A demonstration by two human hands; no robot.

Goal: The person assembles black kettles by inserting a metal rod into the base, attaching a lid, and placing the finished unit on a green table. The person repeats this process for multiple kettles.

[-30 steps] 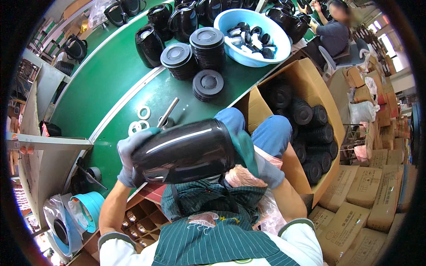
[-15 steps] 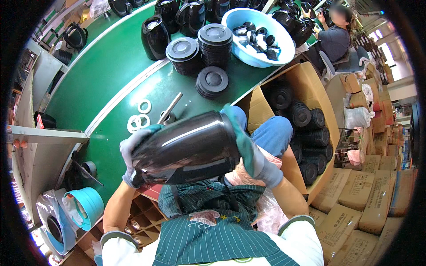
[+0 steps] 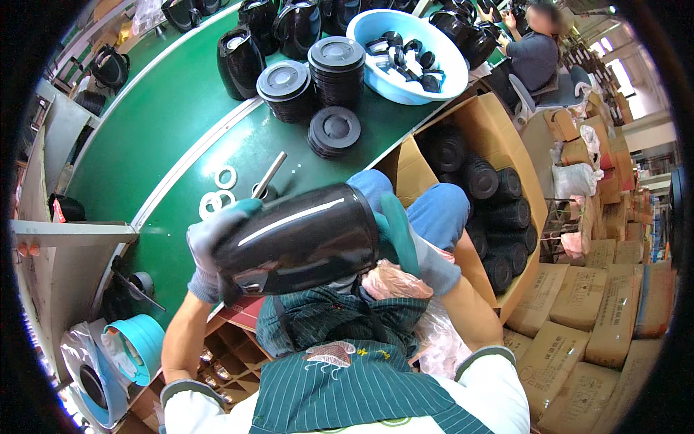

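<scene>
A glossy black jug body point(image 3: 303, 235) lies on its side across my lap, its wider end to the right. My left hand point(image 3: 211, 249), in a grey glove, is closed round the narrower left end. At the other end, my right hand point(image 3: 416, 249), in a green and grey glove, is curled and blurred by motion. A dark patch shows between its palm and the jug; what that hand holds is hidden. Beyond the jug, a metal rod point(image 3: 269, 173) leans on a small dark cup, beside several white rings point(image 3: 225, 177) on the green table point(image 3: 188, 210).
Stacks of black discs point(image 3: 335, 132), upright black jugs point(image 3: 241, 64) and a blue basin point(image 3: 361, 29) of small parts stand farther back. An open carton point(image 3: 499, 116) of black discs is at my right. A co-worker point(image 3: 535, 58) sits beyond. A turquoise bucket point(image 3: 144, 347) is lower left.
My right hand has shifted on the jug's right end, and the ridged rim seen there earlier no longer shows. My left hand keeps its hold. The whole view has shifted slightly.
</scene>
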